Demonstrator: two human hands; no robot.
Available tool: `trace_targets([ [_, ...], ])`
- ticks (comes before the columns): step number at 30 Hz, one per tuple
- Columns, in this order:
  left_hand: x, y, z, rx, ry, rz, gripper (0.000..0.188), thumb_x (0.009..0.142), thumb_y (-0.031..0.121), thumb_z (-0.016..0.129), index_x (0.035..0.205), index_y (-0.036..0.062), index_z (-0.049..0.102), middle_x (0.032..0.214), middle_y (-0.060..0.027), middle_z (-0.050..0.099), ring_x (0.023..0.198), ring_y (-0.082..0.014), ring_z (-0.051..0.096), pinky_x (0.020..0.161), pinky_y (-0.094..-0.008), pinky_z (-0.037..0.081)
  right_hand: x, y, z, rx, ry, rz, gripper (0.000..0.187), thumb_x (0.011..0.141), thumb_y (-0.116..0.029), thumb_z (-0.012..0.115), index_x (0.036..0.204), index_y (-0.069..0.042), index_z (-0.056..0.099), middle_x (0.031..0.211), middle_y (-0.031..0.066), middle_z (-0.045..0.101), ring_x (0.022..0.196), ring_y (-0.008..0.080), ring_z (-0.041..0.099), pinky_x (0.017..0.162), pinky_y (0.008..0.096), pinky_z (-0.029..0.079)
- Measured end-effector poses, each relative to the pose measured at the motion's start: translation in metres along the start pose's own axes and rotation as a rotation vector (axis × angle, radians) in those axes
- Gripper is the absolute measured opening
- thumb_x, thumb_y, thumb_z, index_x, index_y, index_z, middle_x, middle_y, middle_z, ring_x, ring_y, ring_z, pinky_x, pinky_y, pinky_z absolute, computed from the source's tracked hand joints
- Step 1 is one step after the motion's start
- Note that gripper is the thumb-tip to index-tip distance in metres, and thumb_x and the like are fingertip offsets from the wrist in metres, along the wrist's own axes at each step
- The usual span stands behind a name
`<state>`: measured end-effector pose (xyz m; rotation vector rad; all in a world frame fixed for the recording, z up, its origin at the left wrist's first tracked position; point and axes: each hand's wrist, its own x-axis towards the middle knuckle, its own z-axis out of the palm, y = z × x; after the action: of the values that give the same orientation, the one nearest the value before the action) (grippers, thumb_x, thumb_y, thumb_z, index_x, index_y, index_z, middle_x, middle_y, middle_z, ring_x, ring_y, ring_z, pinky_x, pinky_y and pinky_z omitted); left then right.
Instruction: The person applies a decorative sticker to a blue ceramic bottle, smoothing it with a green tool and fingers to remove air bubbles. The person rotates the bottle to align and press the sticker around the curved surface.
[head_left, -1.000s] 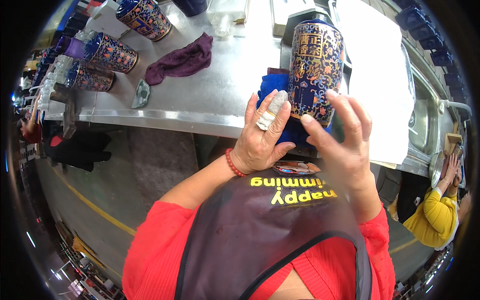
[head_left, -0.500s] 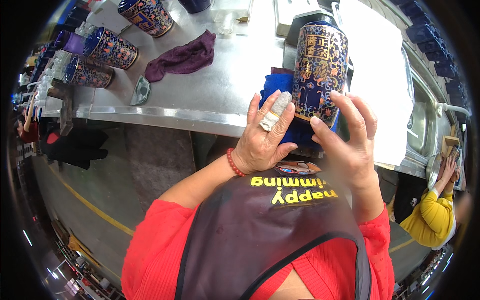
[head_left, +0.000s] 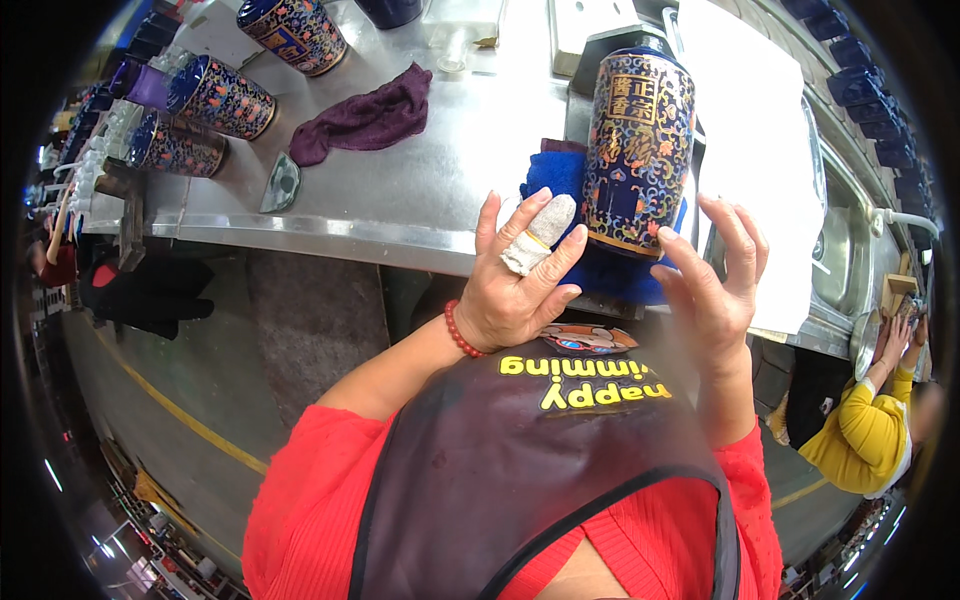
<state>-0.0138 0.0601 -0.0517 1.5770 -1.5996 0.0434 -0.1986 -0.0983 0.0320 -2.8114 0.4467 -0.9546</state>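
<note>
**Both your hands open beside the tall blue jar**

The tall blue ornamented jar (head_left: 638,150) stands upright at the near edge of the steel worktable (head_left: 440,190), right in front of you, its base set on a blue cloth (head_left: 556,176) that spreads out under it and to its left. Your left hand (head_left: 520,285) is up just left of the jar's lower half, fingers spread and open, gripping nothing; one finger wears a grey-white wrap (head_left: 537,236) and a red bead bracelet (head_left: 458,330) circles the wrist. Whether those fingertips touch the jar or the cloth, you can't tell from this angle. Your right hand (head_left: 715,290) is open too, palm turned toward the jar, fingers splayed just beside its lower right side and holding nothing.

Behind the jar lies a white sheet (head_left: 760,130) running along the right of the table. Farther left, a purple rag (head_left: 365,118) lies crumpled on the bare steel, and near the table's front lip sits a small curved metal piece (head_left: 282,183). Well apart at the far left, three more blue patterned jars lie on their sides (head_left: 220,97). At the right rim, a person in a yellow sleeve (head_left: 865,435) is working at their own spot.
</note>
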Motion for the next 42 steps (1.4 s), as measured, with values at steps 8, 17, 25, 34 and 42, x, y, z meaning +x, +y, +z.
trace_targets([
  [8,0.007,0.002,0.001,0.015,-0.007,0.031,0.051,0.097,0.035,0.065,0.141,0.0095,0.063,0.148,-0.0236,0.054,0.143,-0.0424,0.043,0.122,-0.0608,0.012,-0.013,0.006,0.006,0.125,-0.003,0.101,0.041,0.085,-0.014,0.079,0.125,-0.009,0.071,0.138,0.0199,0.059,0.125,0.0363,0.054,0.104,0.0453,0.045],
  [17,0.059,-0.008,-0.013,0.291,0.036,0.069,0.074,0.079,0.042,0.082,0.142,0.0119,0.061,0.144,-0.0224,0.058,0.145,-0.0479,0.038,0.122,-0.0631,0.007,-0.015,-0.001,0.015,0.347,-0.008,0.33,0.044,0.091,-0.012,0.075,0.134,-0.006,0.067,0.142,0.0214,0.054,0.123,0.0315,0.055,0.101,0.0405,0.047],
  [25,0.07,-0.015,-0.015,-0.301,-0.058,0.02,0.062,0.092,0.034,0.071,0.148,0.011,0.055,0.148,-0.0192,0.054,0.146,-0.0392,0.038,0.124,-0.0567,0.012,-0.006,-0.015,0.008,0.048,-0.065,-0.064,0.052,0.073,-0.016,0.083,0.124,-0.022,0.075,0.148,0.012,0.051,0.129,0.0353,0.05,0.103,0.0447,0.046],
  [34,0.046,-0.026,0.013,-0.443,0.006,-0.102,0.061,0.104,0.034,0.057,0.159,0.0163,0.04,0.157,-0.0123,0.048,0.148,-0.0432,0.032,0.124,-0.0556,0.011,0.021,-0.013,0.0,-0.011,-0.222,-0.141,0.036,0.077,-0.023,0.08,0.112,-0.017,0.074,0.15,0.0074,0.052,0.132,0.0331,0.05,0.097,0.0446,0.047],
  [42,0.044,-0.03,0.014,-0.433,-0.039,-0.108,0.062,0.105,0.04,0.054,0.161,0.0213,0.037,0.16,-0.012,0.043,0.149,-0.0482,0.026,0.121,-0.0619,0.01,0.036,-0.015,-0.002,-0.025,-0.269,-0.225,0.031,0.076,-0.023,0.081,0.105,-0.014,0.074,0.145,0.0078,0.055,0.131,0.0332,0.051,0.098,0.045,0.048],
])
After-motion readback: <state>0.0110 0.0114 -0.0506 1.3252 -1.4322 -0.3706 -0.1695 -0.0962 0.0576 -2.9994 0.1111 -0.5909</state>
